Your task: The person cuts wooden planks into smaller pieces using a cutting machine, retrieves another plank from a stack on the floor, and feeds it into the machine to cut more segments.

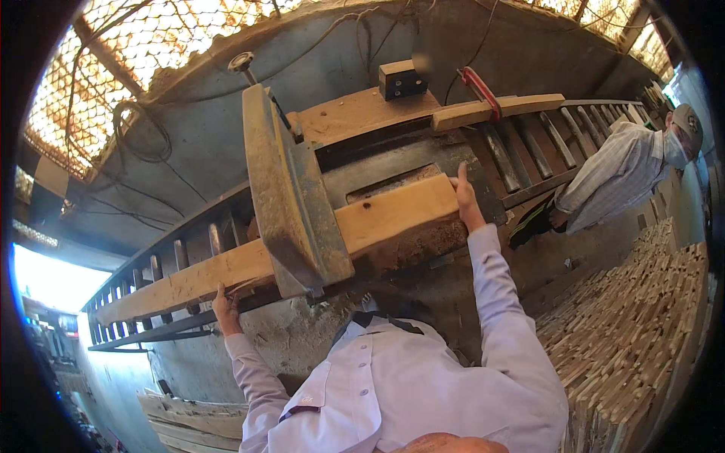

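Shirt (393,377) near; guard (291,196) hides plank (385,215) middle.

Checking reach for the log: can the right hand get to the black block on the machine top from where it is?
Probably yes. The right hand rests on the plank's end, and the black block sits beyond it across open machine top; nothing visibly blocks the way.

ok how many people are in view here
2: the wearer, low centre, left hand and right hand on the plank; a co-worker at far right past the rollers. Others may be hidden.
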{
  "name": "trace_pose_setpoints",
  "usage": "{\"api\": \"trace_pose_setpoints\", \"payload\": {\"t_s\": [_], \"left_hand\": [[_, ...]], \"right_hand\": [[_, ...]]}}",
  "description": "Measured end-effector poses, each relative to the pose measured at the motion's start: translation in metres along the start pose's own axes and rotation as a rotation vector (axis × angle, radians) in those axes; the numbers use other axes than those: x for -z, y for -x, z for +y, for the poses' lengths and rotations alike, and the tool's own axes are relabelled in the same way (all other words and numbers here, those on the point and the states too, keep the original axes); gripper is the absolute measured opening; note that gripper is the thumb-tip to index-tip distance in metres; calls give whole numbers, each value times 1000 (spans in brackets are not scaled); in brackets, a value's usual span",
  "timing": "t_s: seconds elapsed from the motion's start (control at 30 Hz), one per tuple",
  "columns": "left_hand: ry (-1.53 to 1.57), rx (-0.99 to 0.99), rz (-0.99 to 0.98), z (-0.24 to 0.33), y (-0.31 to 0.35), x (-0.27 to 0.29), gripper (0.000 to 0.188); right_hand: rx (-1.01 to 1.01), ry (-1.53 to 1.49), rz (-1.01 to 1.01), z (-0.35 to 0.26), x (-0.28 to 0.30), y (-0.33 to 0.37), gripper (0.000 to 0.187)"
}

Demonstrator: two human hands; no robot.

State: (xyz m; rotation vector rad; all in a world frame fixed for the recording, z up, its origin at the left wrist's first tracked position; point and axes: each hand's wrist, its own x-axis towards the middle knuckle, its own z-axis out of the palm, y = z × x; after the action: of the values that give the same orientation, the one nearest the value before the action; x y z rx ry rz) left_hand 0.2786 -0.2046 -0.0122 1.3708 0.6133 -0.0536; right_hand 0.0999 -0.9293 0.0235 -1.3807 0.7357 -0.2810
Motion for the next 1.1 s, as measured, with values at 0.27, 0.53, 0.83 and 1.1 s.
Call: {"api": "trace_pose_setpoints", "payload": {"t_s": [0.27, 0.53, 0.83, 1.1], "left_hand": [[-344, 22, -254, 21, -22, -70, 55], [-100, 128, 61, -11, -39, -86, 75], [232, -10, -223, -42, -80, -74, 52], [-6, -76, -220, -32, -52, -90, 51]], "right_hand": [[207, 345, 230, -7, 17, -115, 82], [297, 1019, 437, 33, 8, -56, 79], [327, 1011, 464, 19, -5, -80, 66], [372, 960, 550, 22, -11, -85, 58]]}}
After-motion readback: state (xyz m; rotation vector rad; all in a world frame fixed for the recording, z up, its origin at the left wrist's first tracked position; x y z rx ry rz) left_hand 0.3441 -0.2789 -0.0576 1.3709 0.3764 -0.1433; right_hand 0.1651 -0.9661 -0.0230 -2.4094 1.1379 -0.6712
